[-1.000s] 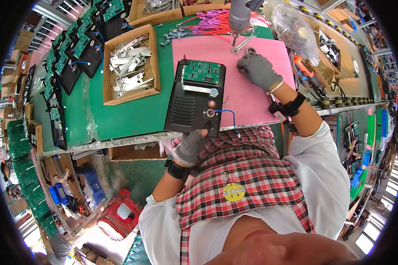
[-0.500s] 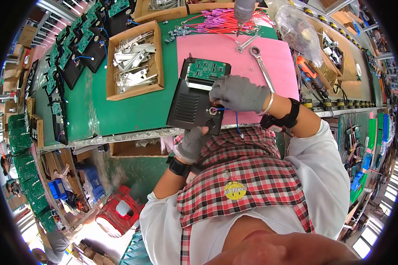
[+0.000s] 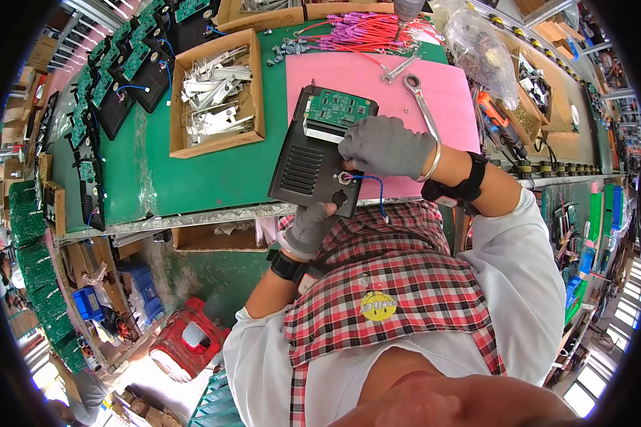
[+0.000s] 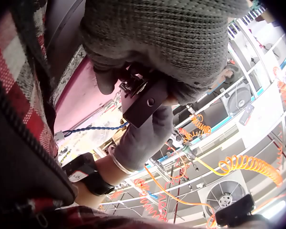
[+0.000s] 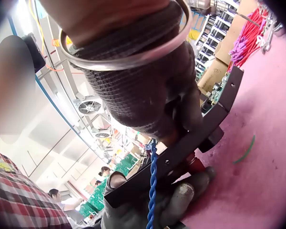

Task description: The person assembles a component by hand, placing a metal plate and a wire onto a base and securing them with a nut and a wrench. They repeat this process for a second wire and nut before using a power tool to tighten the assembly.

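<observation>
- Head view: grips the black panel (image 3: 298,167) by its near edge with the left hand (image 3: 310,231), thumb on top, at the front edge of the tabletop (image 3: 214,181).
- Runs the panel's long axis away from the body, far end leaning right, circuit board (image 3: 338,107) there.
- Bends the right hand's (image 3: 388,148) fingers down onto the panel's right side; cannot tell whether pinching anything.
- Leaves open green surface toward the cardboard box (image 3: 260,107), open pink sheet (image 3: 406,64) toward the ring wrench (image 3: 424,107).
- Left wrist view: shows the panel's holed edge under curled fingers, beside the blue wire (image 4: 95,129).
- Right wrist view: slants the panel lower left to upper right, above the sheet.
</observation>
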The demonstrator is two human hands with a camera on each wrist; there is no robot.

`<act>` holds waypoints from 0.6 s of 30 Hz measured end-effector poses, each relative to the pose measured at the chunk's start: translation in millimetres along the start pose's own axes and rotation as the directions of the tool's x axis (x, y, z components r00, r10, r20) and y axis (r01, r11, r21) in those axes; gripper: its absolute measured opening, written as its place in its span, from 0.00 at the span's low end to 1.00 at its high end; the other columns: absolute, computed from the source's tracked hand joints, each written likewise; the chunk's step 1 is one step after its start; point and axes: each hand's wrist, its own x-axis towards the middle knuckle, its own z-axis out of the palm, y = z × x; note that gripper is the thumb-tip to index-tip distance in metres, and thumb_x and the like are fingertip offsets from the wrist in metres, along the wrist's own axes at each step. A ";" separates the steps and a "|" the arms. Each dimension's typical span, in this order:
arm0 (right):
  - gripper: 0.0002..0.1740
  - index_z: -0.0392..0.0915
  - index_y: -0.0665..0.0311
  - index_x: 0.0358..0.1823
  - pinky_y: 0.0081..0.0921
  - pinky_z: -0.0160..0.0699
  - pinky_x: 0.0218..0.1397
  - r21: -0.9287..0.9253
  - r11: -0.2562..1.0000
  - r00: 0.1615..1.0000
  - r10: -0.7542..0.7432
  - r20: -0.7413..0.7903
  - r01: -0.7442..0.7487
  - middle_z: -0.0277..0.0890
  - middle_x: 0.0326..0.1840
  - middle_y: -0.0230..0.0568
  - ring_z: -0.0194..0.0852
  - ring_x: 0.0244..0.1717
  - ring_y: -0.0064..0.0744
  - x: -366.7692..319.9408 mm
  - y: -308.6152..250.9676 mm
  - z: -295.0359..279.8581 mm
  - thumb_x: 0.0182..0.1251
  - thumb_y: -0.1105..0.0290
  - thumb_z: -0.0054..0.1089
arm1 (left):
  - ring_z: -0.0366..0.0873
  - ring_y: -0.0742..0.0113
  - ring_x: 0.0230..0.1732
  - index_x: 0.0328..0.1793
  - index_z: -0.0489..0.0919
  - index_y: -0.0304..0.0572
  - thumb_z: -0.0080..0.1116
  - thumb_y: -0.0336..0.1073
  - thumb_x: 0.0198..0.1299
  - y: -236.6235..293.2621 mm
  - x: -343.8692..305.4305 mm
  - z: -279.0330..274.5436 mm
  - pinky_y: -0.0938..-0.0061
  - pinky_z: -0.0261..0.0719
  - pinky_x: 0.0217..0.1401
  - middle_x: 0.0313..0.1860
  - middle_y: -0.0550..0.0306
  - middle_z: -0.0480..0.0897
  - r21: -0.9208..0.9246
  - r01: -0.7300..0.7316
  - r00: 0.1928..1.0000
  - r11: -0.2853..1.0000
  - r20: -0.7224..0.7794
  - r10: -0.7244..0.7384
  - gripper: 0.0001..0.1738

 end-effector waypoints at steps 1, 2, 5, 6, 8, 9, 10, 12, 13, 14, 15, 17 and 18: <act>0.11 0.77 0.58 0.32 0.39 0.77 0.27 -0.023 1.000 1.000 -0.008 -0.007 0.008 0.75 0.30 0.39 0.77 0.36 0.41 0.7 0.2 1.0 0.57 0.59 0.54 | 0.68 0.57 0.61 0.64 0.62 0.36 0.62 0.35 0.47 -2.4 -0.2 -2.9 0.63 0.62 0.67 0.58 0.52 0.70 0.013 -0.005 1.000 1.000 -0.011 0.005 0.36; 0.14 0.77 0.59 0.31 0.39 0.77 0.27 -0.047 0.999 1.000 -0.017 -0.013 0.017 0.75 0.29 0.39 0.77 0.35 0.41 1.3 0.2 2.4 0.58 0.56 0.53 | 0.68 0.58 0.60 0.64 0.62 0.36 0.62 0.35 0.47 -4.7 -0.6 -5.3 0.64 0.62 0.66 0.58 0.52 0.70 0.025 -0.009 1.000 1.000 -0.022 0.010 0.36; 0.20 0.78 0.60 0.28 0.38 0.77 0.25 -0.114 0.993 0.999 -0.027 -0.036 0.023 0.75 0.27 0.40 0.77 0.33 0.41 1.7 1.2 8.0 0.58 0.50 0.51 | 0.68 0.58 0.60 0.64 0.62 0.37 0.63 0.36 0.47 -4.2 -3.7 -1.9 0.66 0.64 0.65 0.58 0.52 0.70 0.034 -0.006 0.998 0.999 -0.055 0.008 0.36; 0.19 0.76 0.59 0.26 0.38 0.75 0.23 -0.139 0.990 0.998 -0.007 -0.059 -0.001 0.74 0.25 0.39 0.76 0.31 0.40 2.2 0.4 10.7 0.58 0.50 0.51 | 0.69 0.58 0.59 0.64 0.62 0.37 0.63 0.37 0.47 -3.2 -4.4 0.2 0.66 0.65 0.65 0.58 0.52 0.70 0.032 -0.002 0.998 0.999 -0.067 0.004 0.37; 0.19 0.73 0.59 0.22 0.37 0.72 0.20 -0.186 0.981 0.994 0.034 -0.105 -0.053 0.71 0.22 0.38 0.74 0.26 0.38 2.2 -2.6 18.3 0.58 0.50 0.52 | 0.69 0.58 0.59 0.64 0.62 0.37 0.64 0.37 0.47 -7.4 -3.6 -8.3 0.66 0.65 0.64 0.58 0.52 0.70 0.032 0.031 0.998 0.999 -0.064 -0.029 0.37; 0.20 0.73 0.59 0.22 0.36 0.72 0.21 -0.186 0.979 0.988 0.055 -0.142 -0.082 0.71 0.22 0.38 0.73 0.25 0.38 1.8 -2.1 24.0 0.59 0.50 0.51 | 0.69 0.58 0.59 0.63 0.63 0.38 0.64 0.38 0.47 -8.8 -2.7 -10.8 0.66 0.65 0.64 0.58 0.52 0.70 0.033 0.049 0.997 0.998 -0.061 -0.047 0.37; 0.20 0.74 0.59 0.22 0.36 0.72 0.21 -0.186 0.976 0.981 0.075 -0.180 -0.109 0.72 0.22 0.38 0.73 0.25 0.39 1.8 -1.0 30.1 0.59 0.50 0.51 | 0.69 0.58 0.59 0.63 0.63 0.38 0.64 0.38 0.47 -10.8 -2.5 -11.0 0.66 0.66 0.64 0.58 0.53 0.70 0.024 0.034 0.998 0.999 -0.058 -0.033 0.37; 0.20 0.74 0.59 0.23 0.35 0.72 0.24 -0.110 0.985 0.957 0.100 -0.273 -0.135 0.72 0.23 0.38 0.73 0.25 0.40 -0.7 1.0 31.5 0.59 0.50 0.50 | 0.69 0.58 0.59 0.63 0.63 0.38 0.64 0.38 0.47 -6.9 -1.5 0.2 0.66 0.66 0.64 0.57 0.53 0.71 0.005 0.002 0.998 1.000 -0.056 -0.002 0.37; 0.20 0.75 0.59 0.24 0.35 0.72 0.25 -0.034 0.991 0.939 0.110 -0.326 -0.128 0.72 0.23 0.39 0.73 0.26 0.41 -4.3 2.8 28.8 0.59 0.50 0.51 | 0.69 0.58 0.59 0.63 0.63 0.38 0.64 0.38 0.47 -6.9 -1.4 -0.4 0.66 0.66 0.64 0.57 0.52 0.71 0.012 -0.003 0.999 1.000 -0.043 0.003 0.37; 0.19 0.75 0.59 0.24 0.35 0.72 0.27 0.041 0.993 0.919 0.120 -0.376 -0.113 0.72 0.23 0.39 0.73 0.26 0.41 -6.7 4.6 27.3 0.59 0.50 0.51 | 0.69 0.58 0.60 0.64 0.63 0.38 0.64 0.38 0.47 -6.7 -0.9 -1.8 0.66 0.65 0.64 0.58 0.52 0.71 0.017 -0.010 0.999 1.000 -0.032 0.011 0.37; 0.19 0.76 0.59 0.25 0.35 0.72 0.28 0.102 0.994 0.903 0.085 -0.422 -0.046 0.72 0.24 0.39 0.72 0.28 0.41 -8.1 7.0 29.0 0.59 0.51 0.51 | 0.68 0.58 0.60 0.64 0.62 0.38 0.64 0.38 0.48 -6.9 -0.7 -3.2 0.66 0.65 0.64 0.58 0.52 0.71 0.022 -0.018 1.000 1.000 -0.022 0.018 0.37; 0.17 0.77 0.59 0.28 0.35 0.72 0.32 0.216 0.972 0.854 0.037 -0.519 0.090 0.72 0.26 0.39 0.72 0.30 0.41 -10.0 10.8 35.4 0.58 0.52 0.52 | 0.68 0.57 0.60 0.64 0.62 0.38 0.64 0.38 0.48 -7.9 -0.7 -7.8 0.65 0.65 0.65 0.58 0.52 0.71 0.067 -0.010 1.000 0.998 -0.029 0.012 0.37; 0.16 0.77 0.59 0.29 0.35 0.72 0.32 0.196 0.976 0.865 0.019 -0.502 0.092 0.72 0.27 0.39 0.72 0.32 0.41 -9.9 11.1 38.1 0.57 0.54 0.53 | 0.68 0.57 0.60 0.64 0.62 0.38 0.64 0.38 0.48 -8.7 0.0 -9.6 0.65 0.64 0.65 0.58 0.52 0.70 0.091 -0.005 1.000 0.996 -0.029 0.008 0.37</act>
